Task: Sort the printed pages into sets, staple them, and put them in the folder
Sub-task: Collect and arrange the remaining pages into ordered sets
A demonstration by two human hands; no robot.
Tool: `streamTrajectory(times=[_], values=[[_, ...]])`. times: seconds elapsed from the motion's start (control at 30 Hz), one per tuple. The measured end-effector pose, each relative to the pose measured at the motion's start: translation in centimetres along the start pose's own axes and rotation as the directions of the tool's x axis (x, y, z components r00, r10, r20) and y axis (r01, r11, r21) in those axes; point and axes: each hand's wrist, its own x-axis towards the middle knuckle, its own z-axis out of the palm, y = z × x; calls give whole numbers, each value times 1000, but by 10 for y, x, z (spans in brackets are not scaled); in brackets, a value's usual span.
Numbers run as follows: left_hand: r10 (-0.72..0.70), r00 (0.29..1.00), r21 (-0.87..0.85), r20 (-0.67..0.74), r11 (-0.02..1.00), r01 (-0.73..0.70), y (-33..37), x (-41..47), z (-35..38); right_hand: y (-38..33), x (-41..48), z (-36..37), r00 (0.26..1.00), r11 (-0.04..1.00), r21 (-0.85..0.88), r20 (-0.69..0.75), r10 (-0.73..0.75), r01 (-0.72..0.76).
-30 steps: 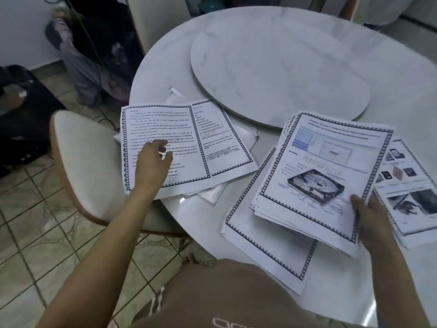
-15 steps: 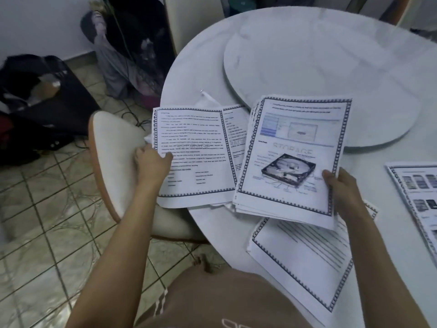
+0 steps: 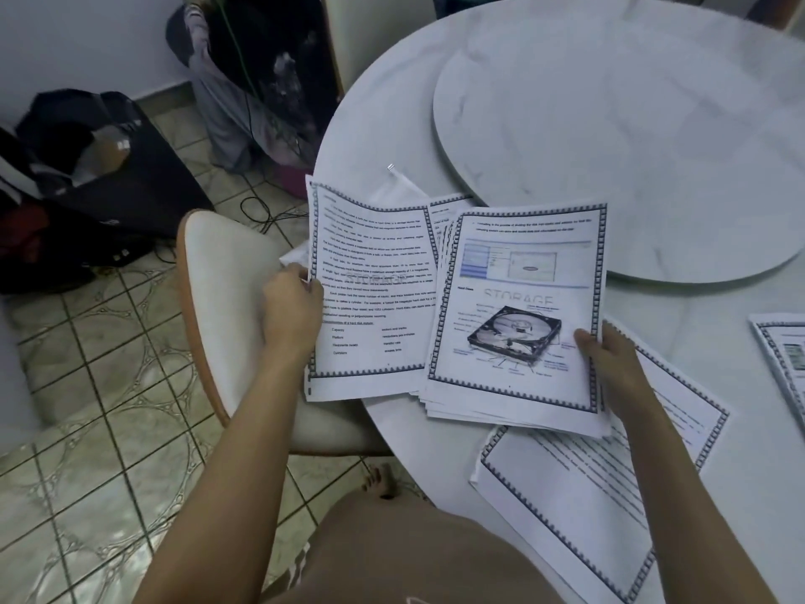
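My right hand (image 3: 610, 359) grips the right edge of a stack of printed pages (image 3: 514, 263) whose top sheet shows a hard-disk picture. My left hand (image 3: 291, 305) pinches the left edge of a text page (image 3: 374, 255) lying at the table's left rim and lifts that edge. More bordered pages lie under it. A clear plastic folder (image 3: 398, 187) peeks out behind those pages. Another text page (image 3: 579, 494) lies on the table in front of me. At the right edge of the view sits a further pile of pages (image 3: 779, 355).
The round white marble table (image 3: 392, 106) carries a raised turntable disc (image 3: 610, 137) in its middle. A white-cushioned chair (image 3: 226, 298) stands at the left beside the table. Dark bags (image 3: 87, 189) and cables lie on the tiled floor.
My right hand has carried the hard-disk stack leftward, next to the text pages. My left hand moved from resting on the text page to pinching its left edge. The camera turned left.
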Motion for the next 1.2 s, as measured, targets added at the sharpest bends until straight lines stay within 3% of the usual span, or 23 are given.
streamTrajectory(times=[0.3,0.43,0.6,0.7,0.87,1.07,1.2], values=[[212,949,-124,-232,961,-246,21,-10,-27,5,-5,-6,1000,1000,30,-3,-2,2],[264,928,-204,-261,925,-321,28,-17,-43,6,-10,-11,1000,998,60,-20,-13,14],[227,913,-354,-339,868,-347,43,-24,-52,11,-16,-22,999,995,100,-48,3,2],[203,948,-533,-244,789,-306,57,-32,-52,17,-22,-31,999,994,108,-38,1,3],[252,966,-716,56,685,-137,82,-56,-36,20,-36,-47,999,983,180,-13,51,-48],[221,934,-631,281,776,7,85,-88,17,22,-58,-64,998,945,326,54,14,-31],[216,892,-513,397,858,21,78,-113,53,36,-66,-79,997,916,397,70,24,-50]])
